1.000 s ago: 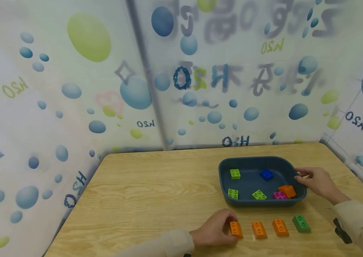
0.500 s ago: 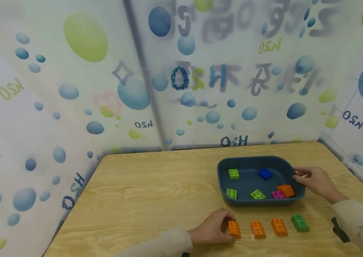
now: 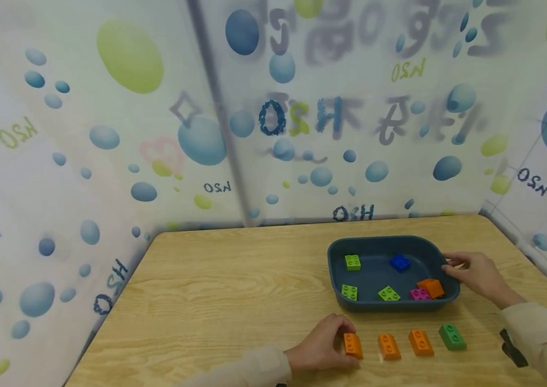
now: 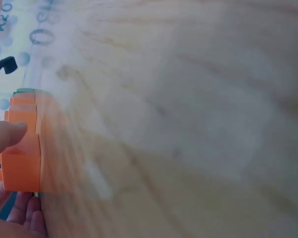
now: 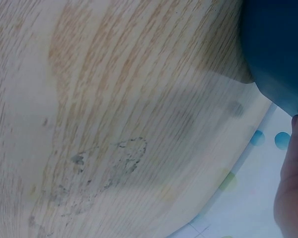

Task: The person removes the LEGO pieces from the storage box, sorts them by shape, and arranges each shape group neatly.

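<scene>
Left hand [image 3: 322,345] on the row's end block [image 3: 353,345], right hand [image 3: 480,275] on the tray [image 3: 375,277].
Left fingers pinch the end block, thumb at its near end; it looks seated on the bench [image 3: 229,301], left of the second orange [image 3: 389,347], third orange [image 3: 421,343] and green [image 3: 453,337], all spaced apart in front of the tray. Right fingers grip the tray's right rim. We read the step as setting or picking the end block; can't tell which. If we let go, next calls for spreading the fingers without nudging it; if we lift, straight up, clear of the second orange. Edges: the tray's near wall stands behind the row, so crossing it needs height. Near bench edge is out of frame. We have most room left of the tray.
</scene>
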Demonstrator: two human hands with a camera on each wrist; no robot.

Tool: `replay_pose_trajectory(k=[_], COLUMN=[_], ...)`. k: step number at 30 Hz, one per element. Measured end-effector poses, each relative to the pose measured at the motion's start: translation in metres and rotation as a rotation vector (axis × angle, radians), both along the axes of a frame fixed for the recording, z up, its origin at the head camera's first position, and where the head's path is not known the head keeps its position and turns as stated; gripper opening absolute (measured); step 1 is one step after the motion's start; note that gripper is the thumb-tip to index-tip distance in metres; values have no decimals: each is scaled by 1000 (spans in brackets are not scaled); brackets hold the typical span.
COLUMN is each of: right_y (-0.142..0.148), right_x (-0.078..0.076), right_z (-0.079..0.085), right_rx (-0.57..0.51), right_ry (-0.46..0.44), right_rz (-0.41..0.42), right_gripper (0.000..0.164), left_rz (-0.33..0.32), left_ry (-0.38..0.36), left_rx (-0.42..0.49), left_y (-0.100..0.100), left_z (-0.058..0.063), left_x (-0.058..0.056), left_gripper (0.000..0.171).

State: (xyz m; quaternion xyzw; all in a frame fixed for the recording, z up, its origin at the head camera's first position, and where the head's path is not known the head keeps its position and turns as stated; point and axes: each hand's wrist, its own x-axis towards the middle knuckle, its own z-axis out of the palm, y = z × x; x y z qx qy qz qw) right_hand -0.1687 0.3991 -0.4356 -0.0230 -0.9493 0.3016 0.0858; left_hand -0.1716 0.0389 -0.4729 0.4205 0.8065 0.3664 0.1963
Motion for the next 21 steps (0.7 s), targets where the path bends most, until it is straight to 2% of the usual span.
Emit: replay_pose_trajectory(k=[7, 11, 15, 21], right_y=[0, 0, 1, 1], right_x=[1, 4, 3, 1], right_z=[-2, -5, -5, -3], right_rx=[-15, -21, -1, 6], right_ry=[-11, -17, 5, 10], right_rz=[9, 5, 0, 4], right_gripper=[41, 43, 41, 41], left_rz=[18, 27, -15, -165], left_ry=[-16, -44, -1, 110], left_rx=[7, 36, 66, 76], left_y=[0, -3, -3, 7], left_z=[-1, 4, 17, 49], left_x=[3, 5, 2, -6], left_gripper=[42, 43, 42, 35])
